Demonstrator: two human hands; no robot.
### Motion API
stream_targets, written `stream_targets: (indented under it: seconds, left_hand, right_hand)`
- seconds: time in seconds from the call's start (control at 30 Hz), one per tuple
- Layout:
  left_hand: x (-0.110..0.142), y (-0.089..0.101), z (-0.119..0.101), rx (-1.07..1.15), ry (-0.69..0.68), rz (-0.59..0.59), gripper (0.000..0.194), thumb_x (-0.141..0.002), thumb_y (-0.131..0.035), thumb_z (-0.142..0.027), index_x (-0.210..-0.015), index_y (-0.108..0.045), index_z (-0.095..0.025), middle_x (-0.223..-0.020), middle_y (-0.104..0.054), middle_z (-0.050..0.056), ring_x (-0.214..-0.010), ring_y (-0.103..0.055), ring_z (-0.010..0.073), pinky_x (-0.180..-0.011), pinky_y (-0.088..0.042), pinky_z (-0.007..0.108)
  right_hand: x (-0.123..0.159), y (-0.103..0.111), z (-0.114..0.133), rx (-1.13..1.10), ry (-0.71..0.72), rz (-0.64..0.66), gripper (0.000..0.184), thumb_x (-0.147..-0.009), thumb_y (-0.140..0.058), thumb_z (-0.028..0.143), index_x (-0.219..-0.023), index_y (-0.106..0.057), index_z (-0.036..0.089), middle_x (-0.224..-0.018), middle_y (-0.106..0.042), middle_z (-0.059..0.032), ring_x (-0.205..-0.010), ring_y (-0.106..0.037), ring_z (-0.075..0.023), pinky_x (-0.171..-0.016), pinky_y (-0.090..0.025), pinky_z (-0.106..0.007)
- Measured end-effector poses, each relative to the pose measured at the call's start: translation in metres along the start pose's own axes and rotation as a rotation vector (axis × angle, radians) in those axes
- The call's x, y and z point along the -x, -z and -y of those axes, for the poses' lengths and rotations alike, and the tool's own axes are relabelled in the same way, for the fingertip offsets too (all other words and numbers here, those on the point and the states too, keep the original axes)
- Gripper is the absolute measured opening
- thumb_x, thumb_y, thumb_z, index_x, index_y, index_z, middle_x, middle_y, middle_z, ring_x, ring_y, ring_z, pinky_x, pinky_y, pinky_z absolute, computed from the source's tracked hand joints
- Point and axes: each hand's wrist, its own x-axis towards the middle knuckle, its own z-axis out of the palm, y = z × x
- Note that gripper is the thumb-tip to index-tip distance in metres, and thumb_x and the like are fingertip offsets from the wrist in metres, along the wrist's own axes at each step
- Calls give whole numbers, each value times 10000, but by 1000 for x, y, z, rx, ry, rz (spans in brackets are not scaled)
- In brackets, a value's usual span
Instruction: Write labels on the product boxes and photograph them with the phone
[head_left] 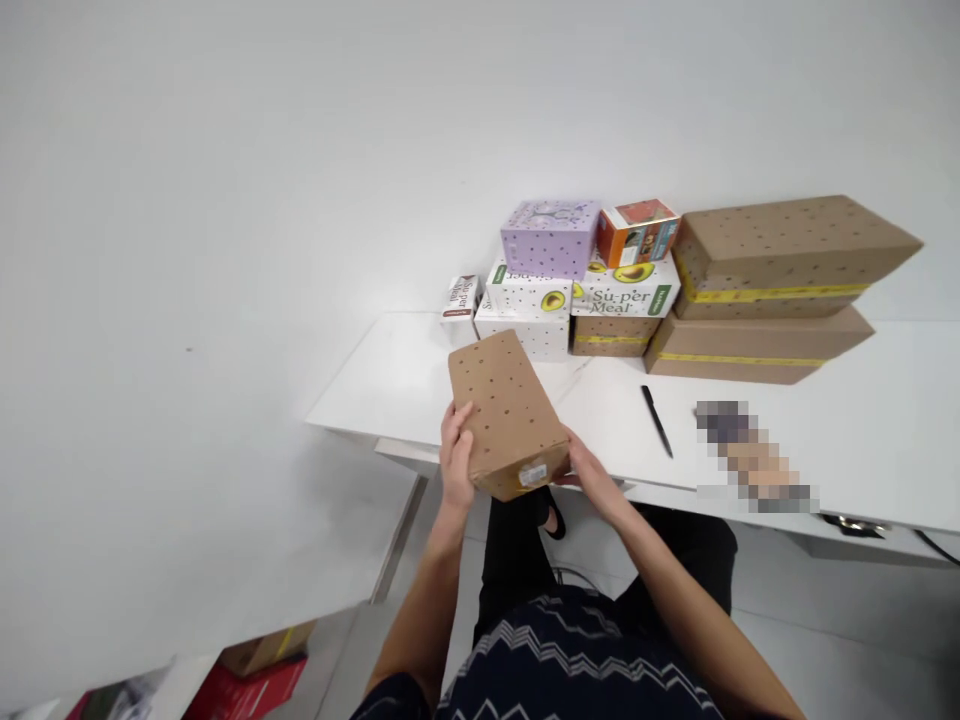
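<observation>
I hold a brown cardboard box [504, 410] dotted with small dark spots, long end pointing away from me, over the near edge of a white table [390, 385]. My left hand [455, 458] grips its left side, fingers curled over the top edge. My right hand [592, 475] clasps its near right corner. A white label shows on the box's near end.
At the back of the table stand stacked boxes: a lilac one [550, 237], an orange one [637, 232], white avocado-print ones [626, 285], and two large brown ones with yellow tape [787, 250]. A black pen [656, 420] lies right of my hands. Boxes [262, 665] sit on the floor, lower left.
</observation>
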Motion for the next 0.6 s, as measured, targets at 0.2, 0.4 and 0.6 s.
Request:
stream_targets:
  seconds: [0.2,0.4,0.6]
  left_hand:
    - [30,-33,-25,-295,-206,174,549,-924,-314,-581,-1304,-538,-254,-1362,-390,115,-1277,-394,248,-1096,-308,448]
    - [-51,-29,-3,-97,-52,-110,553,-911,-457,-500,-1387,-375,-233,-1389,-398,136,-1255,-420,228,-1048,-362,377]
    - [-59,-33,-2,-153,-60,122,527,-860,-529,-533,-1286,-548,-224,-1270,-529,114,-1181,-492,234,-1024,-391,372]
  right_hand:
    - [4,63,18,148,126,-494,673,-850,-343,698,-1190,-610,182,-1248,-589,-128,-1080,-576,-275,-823,-558,-425]
    - [29,53,13,121,221,-631,566,-857,-448,607,-1190,-581,169,-1156,-618,-141,-952,-623,-230,-776,-557,-392]
    - [42,49,10,238,291,-526,613,-881,-440,584,-1346,-500,190,-1384,-505,-138,-1227,-512,-257,-987,-461,-423]
